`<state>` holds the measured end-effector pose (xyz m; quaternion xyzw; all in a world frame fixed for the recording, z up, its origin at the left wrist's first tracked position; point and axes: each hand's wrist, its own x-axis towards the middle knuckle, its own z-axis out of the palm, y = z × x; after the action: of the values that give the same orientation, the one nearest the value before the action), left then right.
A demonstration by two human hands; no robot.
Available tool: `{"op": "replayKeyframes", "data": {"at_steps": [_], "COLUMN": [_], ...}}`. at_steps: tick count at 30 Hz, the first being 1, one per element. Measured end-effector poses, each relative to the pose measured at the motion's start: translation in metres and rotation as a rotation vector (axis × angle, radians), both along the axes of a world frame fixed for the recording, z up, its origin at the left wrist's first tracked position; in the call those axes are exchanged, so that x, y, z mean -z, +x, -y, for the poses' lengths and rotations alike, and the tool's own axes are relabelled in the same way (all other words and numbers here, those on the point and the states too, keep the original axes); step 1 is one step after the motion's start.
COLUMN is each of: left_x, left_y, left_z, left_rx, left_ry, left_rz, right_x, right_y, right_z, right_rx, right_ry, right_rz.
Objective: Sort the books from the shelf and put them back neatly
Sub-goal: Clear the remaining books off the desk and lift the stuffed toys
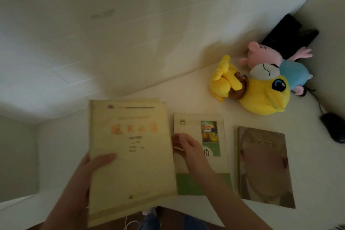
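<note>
Left hand [93, 164] grips a flat, rectangular yellow paperback [130, 155].

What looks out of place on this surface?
A yellow plush toy and a pink plush pig lie tumbled in a heap in the far right corner. The large pale-yellow book, gripped by the left hand, juts past the near edge.

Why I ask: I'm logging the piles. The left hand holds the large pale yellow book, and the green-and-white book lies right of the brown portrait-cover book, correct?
No: the head view shows the green-and-white book lying left of the brown portrait-cover book, not right. The left hand holds the large pale yellow book.
</note>
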<state>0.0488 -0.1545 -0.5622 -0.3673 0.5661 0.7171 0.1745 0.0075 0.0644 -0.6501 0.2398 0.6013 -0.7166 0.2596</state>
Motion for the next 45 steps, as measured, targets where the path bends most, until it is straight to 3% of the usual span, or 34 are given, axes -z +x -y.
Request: {"op": "replayKeyframes", "data": {"at_steps": [2, 4, 10, 18, 27, 31, 35, 37, 41, 45], "left_x": [0.002, 0.002, 0.012, 0.009, 0.022, 0.027, 0.036, 0.044, 0.062, 0.081], "left_y": [0.008, 0.014, 0.023, 0.019, 0.028, 0.024, 0.017, 0.011, -0.005, -0.009], "left_z": [0.017, 0.032, 0.056, 0.049, 0.06, 0.053, 0.042, 0.037, 0.028, 0.035], "left_rx": [-0.055, -0.124, -0.227, -0.209, -0.219, -0.224, -0.151, -0.106, -0.016, 0.002], "left_ry": [0.048, 0.085, 0.16, 0.229, 0.254, 0.245, 0.256, 0.222, 0.116, 0.04], "left_rz": [0.007, 0.032, 0.067, 0.05, 0.072, 0.084, 0.12, 0.133, 0.056, 0.009], "right_x": [0.013, 0.018, 0.022, -0.007, -0.008, 0.003, 0.015, 0.013, 0.009, 0.011], "right_y": [-0.007, -0.006, -0.002, 0.005, 0.041, 0.046, 0.045, 0.044, 0.044, 0.046], "right_z": [0.02, 0.038, 0.062, 0.024, -0.105, -0.114, -0.111, -0.103, -0.072, -0.045], "right_rx": [-0.172, -0.372, -0.567, -0.444, 0.014, -0.003, -0.132, -0.143, -0.182, -0.298], "right_ry": [0.229, 0.334, 0.648, 0.621, 0.336, 0.423, 0.819, 0.919, 0.947, 0.789], "right_rz": [-0.074, -0.067, -0.043, -0.217, -0.01, -0.033, -0.045, -0.152, -0.446, -0.451]}}
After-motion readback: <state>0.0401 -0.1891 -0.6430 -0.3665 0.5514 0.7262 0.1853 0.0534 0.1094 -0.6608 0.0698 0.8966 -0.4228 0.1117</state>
